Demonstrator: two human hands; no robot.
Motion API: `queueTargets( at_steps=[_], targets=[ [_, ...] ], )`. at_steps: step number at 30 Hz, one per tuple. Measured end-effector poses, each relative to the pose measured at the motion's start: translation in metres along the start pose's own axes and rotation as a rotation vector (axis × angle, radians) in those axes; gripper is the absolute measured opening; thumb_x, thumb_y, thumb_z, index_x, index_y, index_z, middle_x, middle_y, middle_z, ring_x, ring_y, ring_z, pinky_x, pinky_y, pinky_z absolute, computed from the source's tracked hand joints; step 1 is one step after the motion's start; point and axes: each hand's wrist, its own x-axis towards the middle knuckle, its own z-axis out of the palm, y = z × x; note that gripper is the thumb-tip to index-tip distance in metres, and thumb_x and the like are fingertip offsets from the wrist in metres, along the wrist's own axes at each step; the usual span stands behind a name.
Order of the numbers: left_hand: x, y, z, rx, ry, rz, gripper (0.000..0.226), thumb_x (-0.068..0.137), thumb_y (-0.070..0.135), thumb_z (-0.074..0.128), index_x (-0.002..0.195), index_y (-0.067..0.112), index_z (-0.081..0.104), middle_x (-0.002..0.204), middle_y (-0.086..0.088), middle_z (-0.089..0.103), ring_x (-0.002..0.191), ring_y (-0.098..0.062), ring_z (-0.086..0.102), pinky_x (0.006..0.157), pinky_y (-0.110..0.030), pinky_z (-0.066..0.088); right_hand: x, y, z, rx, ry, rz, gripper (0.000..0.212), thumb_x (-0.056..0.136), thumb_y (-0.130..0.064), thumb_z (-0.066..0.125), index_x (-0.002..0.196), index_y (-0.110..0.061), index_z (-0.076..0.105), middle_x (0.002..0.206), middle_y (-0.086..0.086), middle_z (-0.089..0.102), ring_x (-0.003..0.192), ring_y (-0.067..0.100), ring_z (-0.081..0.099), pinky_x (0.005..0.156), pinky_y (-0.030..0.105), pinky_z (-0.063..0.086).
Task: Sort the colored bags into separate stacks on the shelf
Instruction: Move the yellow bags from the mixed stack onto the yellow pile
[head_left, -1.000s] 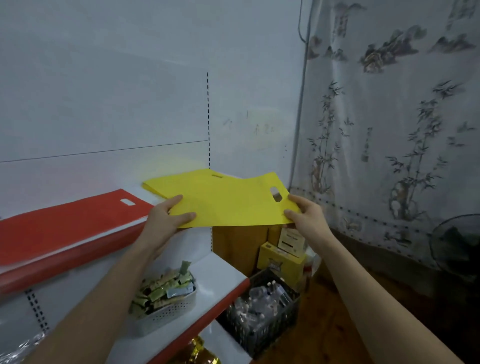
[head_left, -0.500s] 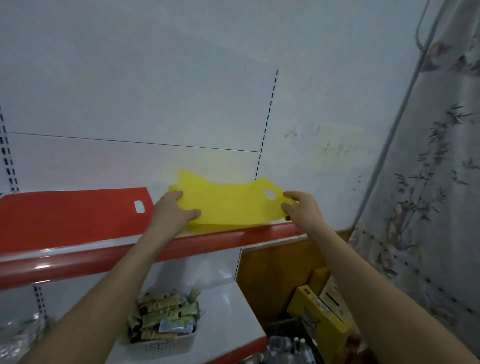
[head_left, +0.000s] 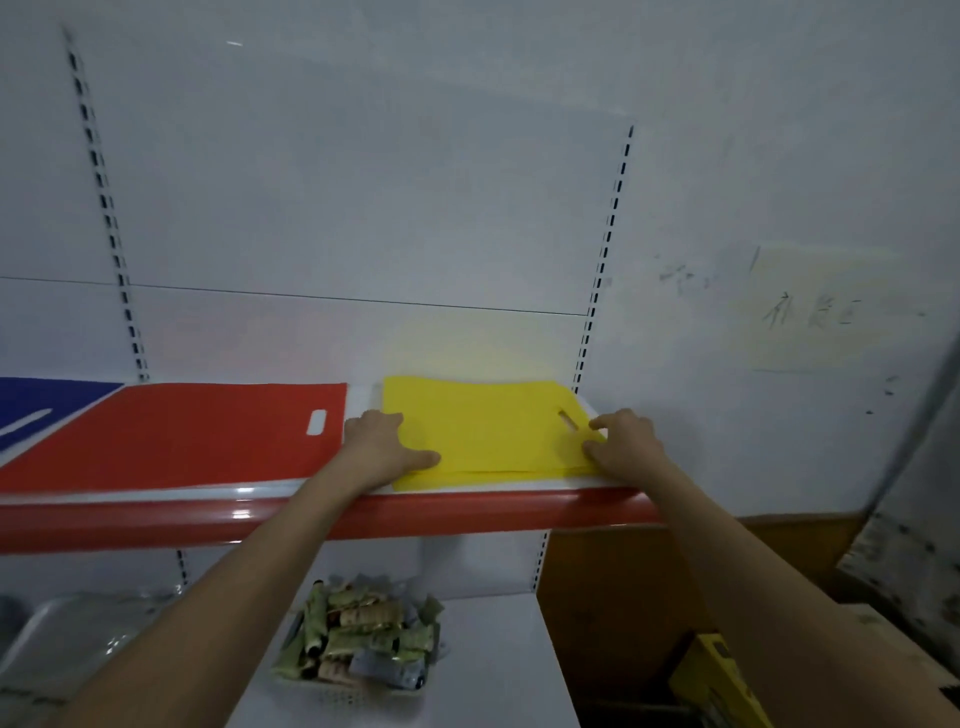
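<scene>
A yellow bag (head_left: 488, 431) with a slot handle lies flat on the right end of the upper shelf (head_left: 467, 512), on top of other yellow bags. My left hand (head_left: 382, 447) holds its left edge, thumb lying on top. At the right front corner my right hand (head_left: 621, 444) pinches the bag with curled fingers. A red bag stack (head_left: 182, 436) lies flat to the left, a narrow white gap apart. A blue bag (head_left: 36, 397) shows at the far left edge.
The shelf has a red front lip and a white back panel with slotted uprights (head_left: 597, 291). Below, a white basket of snack packets (head_left: 363, 639) sits on the lower shelf. A yellow box (head_left: 722, 680) and a wooden panel (head_left: 649, 571) are at lower right.
Both hands carried the yellow bag from mid-air onto the shelf and laid it flat beside the red stack. The view swung left, bringing the blue bag into sight.
</scene>
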Motion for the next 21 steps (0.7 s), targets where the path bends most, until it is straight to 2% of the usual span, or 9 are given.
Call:
queueTargets(
  at_steps=[2,5,7,9,12,15,17,21],
  targets=[
    [-0.003,0.002,0.000,0.025,0.070,0.007,0.087,0.085,0.054,0.066,0.151,0.012,0.030,0.157,-0.020,0.023,0.145,-0.030,0.020,0.114,-0.033,0.018,0.001,0.002,0.000,-0.015,0.032,-0.041,0.041,0.094,-0.028,0.059,0.134,-0.017,0.057,0.140,0.010,0.045,0.133,0.034,0.034,0.102,0.045,0.037],
    [-0.009,0.009,0.000,-0.004,0.168,0.053,0.075,0.087,0.046,0.067,0.148,0.012,0.038,0.156,-0.016,0.028,0.145,-0.026,0.021,0.113,-0.030,0.015,0.002,0.000,0.000,0.185,0.120,-0.151,0.031,0.095,-0.023,0.060,0.125,-0.012,0.062,0.130,0.012,0.055,0.125,0.033,0.044,0.098,0.042,0.041],
    [-0.014,0.012,0.003,-0.018,0.254,0.086,0.063,0.088,0.044,0.067,0.141,0.015,0.048,0.150,-0.011,0.041,0.140,-0.026,0.029,0.111,-0.031,0.020,0.000,-0.008,0.000,0.332,0.155,-0.227,0.024,0.095,-0.018,0.060,0.117,-0.008,0.065,0.116,0.012,0.063,0.108,0.028,0.056,0.089,0.035,0.043],
    [-0.019,0.012,0.005,0.006,0.348,0.093,0.045,0.088,0.045,0.064,0.128,0.023,0.060,0.136,-0.005,0.056,0.129,-0.027,0.040,0.107,-0.037,0.031,-0.009,-0.022,-0.001,0.419,0.143,-0.281,0.016,0.095,-0.017,0.057,0.108,-0.010,0.066,0.101,0.006,0.066,0.091,0.022,0.058,0.078,0.032,0.044],
    [-0.035,0.014,0.000,0.096,0.447,0.056,0.026,0.088,0.046,0.061,0.107,0.030,0.067,0.109,0.005,0.065,0.108,-0.022,0.051,0.090,-0.037,0.042,-0.022,-0.048,0.005,0.491,0.095,-0.382,0.011,0.095,-0.025,0.056,0.088,-0.018,0.062,0.079,-0.001,0.066,0.072,0.022,0.061,0.068,0.038,0.050],
    [-0.057,0.016,-0.014,0.132,0.502,-0.009,0.021,0.086,0.046,0.060,0.098,0.030,0.067,0.097,0.010,0.066,0.099,-0.018,0.056,0.081,-0.033,0.044,-0.037,-0.084,0.011,0.503,0.012,-0.477,0.017,0.093,-0.036,0.057,0.083,-0.022,0.060,0.075,-0.001,0.068,0.072,0.021,0.064,0.068,0.038,0.051],
    [-0.075,0.010,-0.026,0.165,0.532,-0.068,0.023,0.084,0.047,0.060,0.096,0.029,0.068,0.095,0.011,0.067,0.096,-0.016,0.059,0.079,-0.032,0.045,-0.048,-0.110,0.015,0.505,-0.039,-0.532,0.020,0.091,-0.041,0.057,0.078,-0.026,0.059,0.075,-0.003,0.068,0.077,0.021,0.064,0.070,0.036,0.051],
    [-0.122,-0.014,-0.050,0.205,0.543,-0.186,0.026,0.083,0.051,0.057,0.096,0.032,0.067,0.093,0.013,0.066,0.092,-0.014,0.061,0.080,-0.034,0.050,-0.077,-0.168,0.030,0.521,-0.147,-0.682,0.029,0.087,-0.046,0.056,0.071,-0.022,0.058,0.071,-0.003,0.067,0.075,0.022,0.065,0.070,0.034,0.052]
  ],
)
